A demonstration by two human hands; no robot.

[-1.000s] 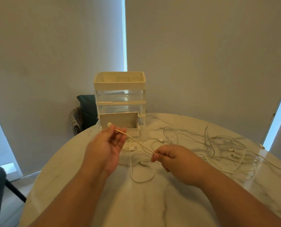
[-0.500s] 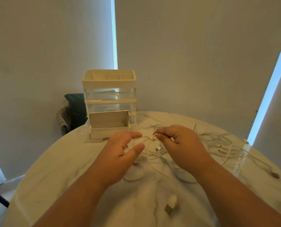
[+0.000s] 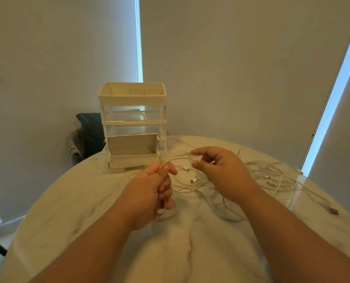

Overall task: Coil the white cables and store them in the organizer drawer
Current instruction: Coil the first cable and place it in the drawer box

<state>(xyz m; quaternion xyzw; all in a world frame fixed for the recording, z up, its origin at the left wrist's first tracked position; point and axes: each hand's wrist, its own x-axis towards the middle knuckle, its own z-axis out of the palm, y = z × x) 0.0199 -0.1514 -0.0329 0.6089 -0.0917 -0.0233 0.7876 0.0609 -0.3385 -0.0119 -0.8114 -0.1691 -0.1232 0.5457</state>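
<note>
Now pinches one white cable [image 3: 178, 159] in left hand [image 3: 149, 190] and right hand [image 3: 223, 174] alike, freshly raised off the table [image 3: 78, 201] tangle, seemingly starting a coil.

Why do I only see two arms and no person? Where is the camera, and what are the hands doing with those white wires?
The camera sits on the person's head and looks down, so you see only their arms. This moment has one picture, taken from up there. The left hand and the right hand both hold one white cable, which runs between them. More cables lie tangled on the round marble table. At the back stands an organizer with its bottom drawer pulled open. That is where the coiled cables should go.
</note>
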